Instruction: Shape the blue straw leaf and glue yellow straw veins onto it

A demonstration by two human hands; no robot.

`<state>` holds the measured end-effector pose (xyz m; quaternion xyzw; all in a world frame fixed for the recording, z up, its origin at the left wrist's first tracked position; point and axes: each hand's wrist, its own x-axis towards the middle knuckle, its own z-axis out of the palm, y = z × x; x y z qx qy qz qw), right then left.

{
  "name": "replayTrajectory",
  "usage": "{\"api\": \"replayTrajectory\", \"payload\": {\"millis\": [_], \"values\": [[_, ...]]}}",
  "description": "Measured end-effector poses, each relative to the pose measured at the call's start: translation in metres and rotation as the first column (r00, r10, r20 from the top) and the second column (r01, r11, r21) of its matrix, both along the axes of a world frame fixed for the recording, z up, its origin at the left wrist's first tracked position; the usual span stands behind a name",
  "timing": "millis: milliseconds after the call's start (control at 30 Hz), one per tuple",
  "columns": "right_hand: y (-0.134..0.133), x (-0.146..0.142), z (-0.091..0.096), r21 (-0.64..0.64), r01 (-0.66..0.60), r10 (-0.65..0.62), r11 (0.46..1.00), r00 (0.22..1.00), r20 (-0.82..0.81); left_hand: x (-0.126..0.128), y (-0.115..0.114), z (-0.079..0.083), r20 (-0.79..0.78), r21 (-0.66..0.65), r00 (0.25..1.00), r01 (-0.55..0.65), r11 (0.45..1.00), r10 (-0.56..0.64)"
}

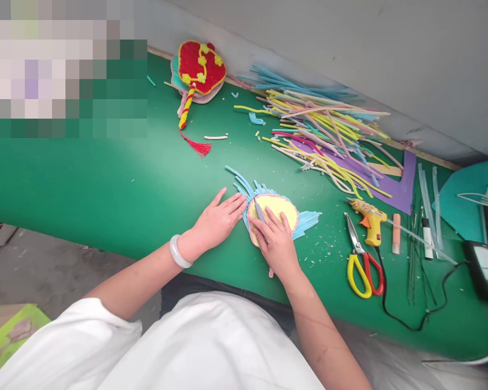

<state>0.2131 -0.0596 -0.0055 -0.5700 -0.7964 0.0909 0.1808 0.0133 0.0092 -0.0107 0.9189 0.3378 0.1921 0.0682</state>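
A rounded fan shape of pale yellow pipe cleaners (280,203) with a pink rim lies on the green table in front of me. Trimmed blue pipe cleaners (307,221) stick out from under it on several sides. My right hand (277,244) rests on the yellow face, its fingers around a grey pen-shaped tool (259,210) whose tip points away from me near the left rim. My left hand (219,222) lies flat with fingers stretched, its fingertips at the blue ends on the left side. A short pink handle end (271,273) shows below my right hand.
A finished red fan (201,67) with a tassel lies at the back, on other fans. Loose pipe cleaners (325,124) are heaped at the back right. Scissors (361,265), a yellow glue gun (370,219) and its black cord (404,327) lie to the right. A blurred area covers the upper left.
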Motion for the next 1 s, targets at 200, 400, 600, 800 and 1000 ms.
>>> {"api": "replayTrajectory", "payload": {"millis": [200, 400, 600, 800, 1000], "values": [[0.0, -0.001, -0.001, -0.007, 0.004, -0.004, 1.0, 1.0, -0.021, 0.0, -0.001, -0.001, -0.016, 0.001, 1.0, -0.006, 1.0, 0.006], [-0.001, -0.001, -0.002, 0.003, 0.01, -0.01, 1.0, 1.0, -0.022, -0.001, 0.001, -0.001, -0.013, -0.004, 1.0, -0.003, 1.0, 0.003], [0.0, 0.0, -0.004, 0.013, 0.001, -0.001, 1.0, 0.999, -0.033, -0.001, 0.002, 0.0, 0.02, -0.024, 1.0, 0.002, 1.0, -0.002], [0.0, 0.0, -0.005, 0.013, 0.008, -0.007, 1.0, 0.999, -0.038, -0.002, 0.002, 0.004, 0.08, -0.064, 0.997, -0.011, 0.998, 0.016], [0.0, -0.001, -0.004, -0.015, 0.013, -0.014, 1.0, 0.998, -0.054, -0.003, -0.015, 0.016, 0.221, -0.045, 0.975, -0.01, 0.999, 0.02]]}}
